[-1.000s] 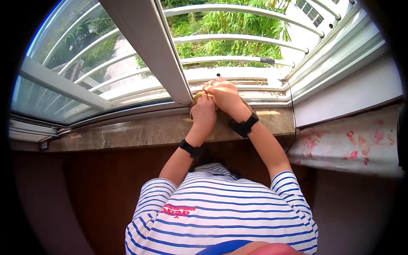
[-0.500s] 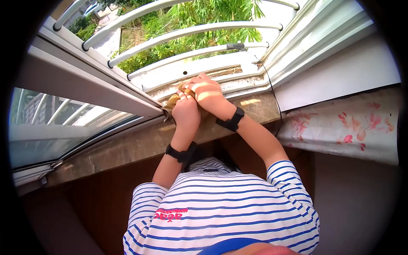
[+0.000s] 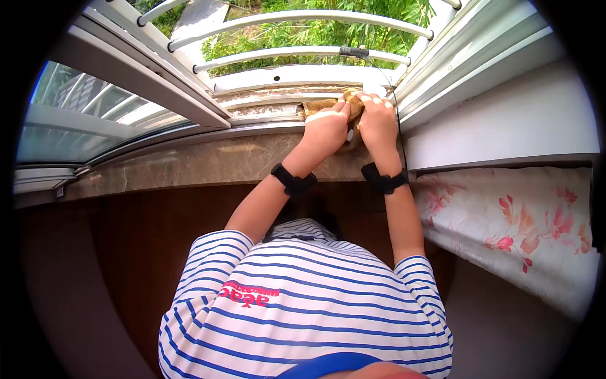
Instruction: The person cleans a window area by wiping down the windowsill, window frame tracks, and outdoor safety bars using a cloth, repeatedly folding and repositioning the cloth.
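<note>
A yellow-brown cloth is bunched up over the window track, toward its right end. My left hand grips the cloth from the left, fingers bent into it. Close beside it, my right hand has its fingers curled over the cloth's right part. A loose bit of cloth hangs between the two hands above the stone sill. The track looks dirty, with brownish debris along its grooves. My fingers hide much of the cloth.
The sliding window pane stands to the left. White curved bars cross the opening, with greenery outside. A thin black cable runs down by my right hand. A floral curtain hangs at the right.
Both hands have moved right along the track with the cloth, away from the window frame's edge. The view has shifted, and my arms are now farther apart rather than close together.
</note>
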A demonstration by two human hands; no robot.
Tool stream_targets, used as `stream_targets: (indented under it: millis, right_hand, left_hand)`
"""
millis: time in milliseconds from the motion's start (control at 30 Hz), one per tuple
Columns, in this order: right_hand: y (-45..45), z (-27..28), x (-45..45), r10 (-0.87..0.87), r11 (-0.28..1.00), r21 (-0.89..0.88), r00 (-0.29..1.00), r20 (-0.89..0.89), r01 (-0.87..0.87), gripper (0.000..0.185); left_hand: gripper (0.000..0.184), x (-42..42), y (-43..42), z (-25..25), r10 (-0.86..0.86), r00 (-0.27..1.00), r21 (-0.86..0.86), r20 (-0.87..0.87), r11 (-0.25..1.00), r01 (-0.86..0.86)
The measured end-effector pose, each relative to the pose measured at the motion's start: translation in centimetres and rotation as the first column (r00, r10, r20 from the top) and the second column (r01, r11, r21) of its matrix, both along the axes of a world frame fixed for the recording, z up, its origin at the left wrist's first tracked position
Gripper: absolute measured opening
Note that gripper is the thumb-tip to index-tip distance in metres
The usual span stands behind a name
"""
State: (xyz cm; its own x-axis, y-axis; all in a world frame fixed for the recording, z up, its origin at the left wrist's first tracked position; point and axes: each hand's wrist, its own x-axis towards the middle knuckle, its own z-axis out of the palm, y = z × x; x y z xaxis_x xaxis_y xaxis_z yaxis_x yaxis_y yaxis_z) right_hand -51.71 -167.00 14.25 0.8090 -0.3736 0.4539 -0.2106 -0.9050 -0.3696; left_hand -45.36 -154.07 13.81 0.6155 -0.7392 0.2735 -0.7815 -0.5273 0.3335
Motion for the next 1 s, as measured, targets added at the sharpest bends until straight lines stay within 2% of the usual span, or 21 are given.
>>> stream_targets:
  millis: [33,100,233,300,333,400,433,467,500,533,600,633,667,700,767,800,833,867,900,967,1000]
  right_hand:
    - [0.5,0.7,-0.6,0.016,1.000,-0.002,1.000,-0.001,-0.016,0.036]
    - [2.2,2.2,-2.6,0.196,0.979,0.019,0.969,0.151,-0.201,0.043]
    - [6.5,2.7,-5.7,0.324,0.940,0.067,0.938,0.126,-0.334,0.044]
    - [8.1,0.5,-6.3,0.396,0.916,0.093,0.917,-0.052,-0.390,0.046]
    - [8.4,-0.3,-6.5,0.435,0.898,0.097,0.897,-0.072,-0.428,0.048]
    - [8.1,-0.7,-6.6,0.469,0.875,0.149,0.883,-0.026,-0.460,0.048]
    - [8.1,-0.2,-6.6,0.489,0.854,0.195,0.872,0.015,-0.482,0.048]
    - [7.8,0.8,-7.2,0.385,0.923,0.005,0.922,-0.038,-0.385,0.048]
    - [7.2,1.2,-7.5,0.302,0.949,-0.082,0.952,-0.050,-0.305,0.048]
    - [6.5,0.9,-7.8,0.261,0.965,-0.021,0.965,-0.036,-0.261,0.049]
    - [5.1,-0.2,-8.3,0.220,0.975,0.033,0.975,-0.025,-0.219,0.049]
    - [4.6,-0.9,-8.6,0.264,0.961,0.101,0.962,-0.071,-0.256,0.047]
    - [4.4,-1.4,-8.7,0.308,0.943,0.169,0.945,-0.112,-0.287,0.045]
    - [4.5,-1.5,-8.7,0.307,0.944,0.162,0.945,-0.109,-0.288,0.045]
    - [5.0,-1.3,-8.8,0.377,0.900,0.249,0.926,-0.029,-0.358,0.039]
    - [5.4,-0.7,-8.9,0.373,0.903,0.241,0.927,-0.026,-0.356,0.039]
    - [5.8,0.4,-9.1,0.367,0.872,0.352,0.930,-0.016,-0.338,0.035]
    - [6.1,1.3,-9.0,0.361,0.830,0.457,0.932,-0.006,-0.319,0.031]
    - [6.2,1.8,-8.9,0.357,0.836,0.447,0.934,-0.001,-0.319,0.031]
    - [5.6,2.7,-9.1,0.370,0.724,0.556,0.910,0.187,-0.408,0.025]
    - [4.8,3.1,-9.1,0.412,0.746,0.476,0.885,0.219,-0.465,0.019]
  left_hand:
    - [0.040,-0.4,1.2,0.2,0.046,0.998,-0.123,0.033,0.992,-0.042]
    - [0.039,-1.3,4.2,1.6,0.068,0.974,-0.267,0.216,0.964,-0.008]
    - [0.044,-2.8,11.3,2.6,0.112,0.930,-0.212,0.350,0.977,-0.038]
    - [0.046,-3.3,15.0,0.9,0.177,0.915,-0.067,0.362,0.984,-0.164]
    - [0.046,-3.7,16.7,0.4,0.186,0.912,-0.062,0.366,0.983,-0.175]
    - [0.054,-4.7,19.3,-0.3,0.253,0.937,0.011,0.243,0.965,-0.263]
    - [0.054,-4.8,19.9,-0.1,0.257,0.935,0.014,0.246,0.963,-0.269]
    - [0.057,-5.0,20.5,0.1,0.283,0.939,0.057,0.196,0.953,-0.299]
    - [0.060,-5.2,21.0,0.4,0.311,0.940,0.098,0.144,0.940,-0.326]
    - [0.060,-5.3,21.2,0.8,0.315,0.939,0.098,0.140,0.939,-0.330]
    - [0.065,-4.8,21.5,2.2,0.209,0.974,0.104,-0.086,0.974,-0.200]
    - [0.065,-4.5,21.7,2.9,0.211,0.974,0.098,-0.087,0.974,-0.202]
    - [0.066,-4.0,21.8,3.5,0.132,0.979,0.066,-0.153,0.990,-0.123]
    - [0.068,-3.4,21.9,3.9,0.048,0.976,0.027,-0.214,0.999,-0.043]
    - [0.070,-1.4,22.4,3.6,0.033,0.978,-0.013,-0.205,0.999,-0.036]
    - [0.071,-0.4,22.7,2.8,0.099,0.985,0.006,-0.144,0.995,-0.099]
    - [0.071,0.6,22.8,2.0,0.163,0.983,0.019,-0.080,0.987,-0.162]
    - [0.065,1.5,22.6,1.2,0.151,0.984,-0.046,-0.093,0.987,-0.156]
    - [0.065,2.1,22.5,0.9,0.145,0.986,-0.056,-0.086,0.987,-0.150]
    - [0.054,3.0,22.3,0.5,0.078,0.984,-0.051,-0.161,0.995,-0.088]
    - [0.045,3.2,22.2,0.5,0.044,0.991,-0.090,-0.126,0.994,-0.056]
